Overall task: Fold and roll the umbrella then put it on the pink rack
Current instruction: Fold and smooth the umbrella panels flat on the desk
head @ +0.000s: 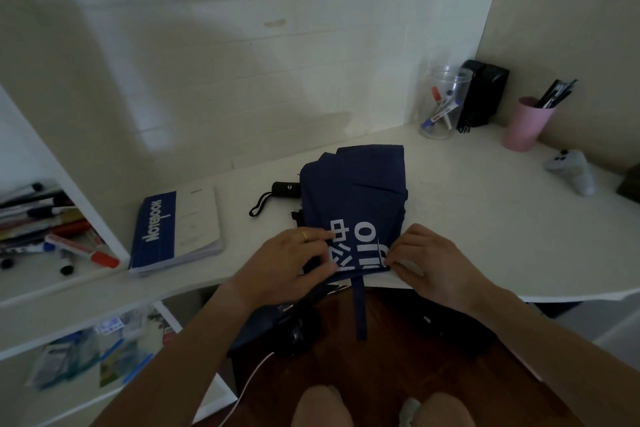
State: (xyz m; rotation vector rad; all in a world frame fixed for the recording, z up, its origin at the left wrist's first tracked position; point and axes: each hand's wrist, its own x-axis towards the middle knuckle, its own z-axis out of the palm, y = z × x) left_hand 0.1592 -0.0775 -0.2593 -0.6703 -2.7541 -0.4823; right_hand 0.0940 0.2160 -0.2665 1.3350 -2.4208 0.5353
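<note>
Mid-fold: left hand (294, 260) and right hand (429, 263) pinching navy umbrella (360, 194) canopy flat at surface (485, 211) edge, six o'clock; next, probably rolling panels toward strap (360, 308).

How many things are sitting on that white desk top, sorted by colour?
Blue: 2 (umbrella, notebook)
Pink: 1 (cup holding pens)
Clear: 1 (jar of markers)
Black: 1 (box in the corner)
Grey: 1 (controller)
Total: 6

Shelf items at left not counted.
</note>
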